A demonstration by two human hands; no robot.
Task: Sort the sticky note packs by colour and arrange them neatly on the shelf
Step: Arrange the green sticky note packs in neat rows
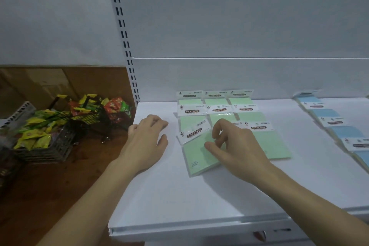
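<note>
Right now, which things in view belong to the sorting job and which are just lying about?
Job: green sticky note packs; tilted green pack under the right hand; blue sticky note packs; white metal shelf.
Lying about: black wire basket of snack packets; brown cardboard boxes.

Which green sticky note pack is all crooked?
The front-left green pack, the one the right hand touches. It lies tilted, its label slanting up to the right, while the other green packs sit straight in rows.
</note>
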